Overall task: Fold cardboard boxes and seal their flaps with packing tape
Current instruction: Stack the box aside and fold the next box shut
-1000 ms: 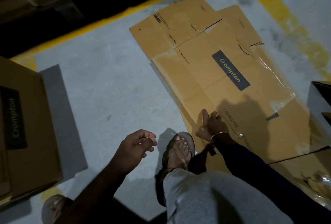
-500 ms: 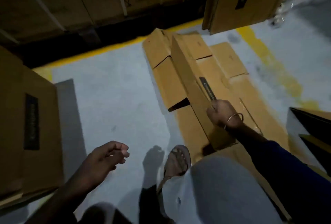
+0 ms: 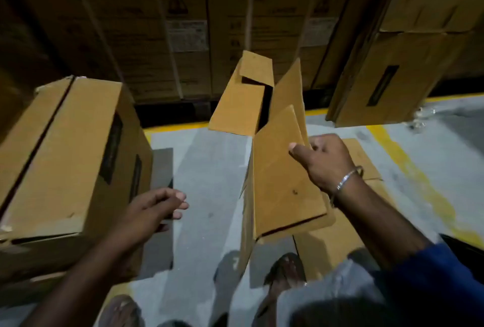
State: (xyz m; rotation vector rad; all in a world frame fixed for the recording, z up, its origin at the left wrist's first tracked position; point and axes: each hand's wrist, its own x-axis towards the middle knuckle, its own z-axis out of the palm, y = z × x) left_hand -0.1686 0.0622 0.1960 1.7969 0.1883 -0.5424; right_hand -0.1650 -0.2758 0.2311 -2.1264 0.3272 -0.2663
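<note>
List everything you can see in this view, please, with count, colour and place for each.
Flattened box: one, tan, lifted off the floor at centre, gripped on its right edge.
Assembled box: one, tan with dark labels, at left.
Flat cardboard: count unclear, tan, on the floor behind the right wrist.
Stacked cartons: several, brown, strapped, along the back.
Hanging-edge box: one, tan, upper right.
Floor: grey with yellow lines.
Sandalled feet: two, bottom edge.
Bracelet: one, silver, right wrist.
Left hand: empty, fingers curled, beside the assembled box.
Right hand: pinching the flattened box.
</note>
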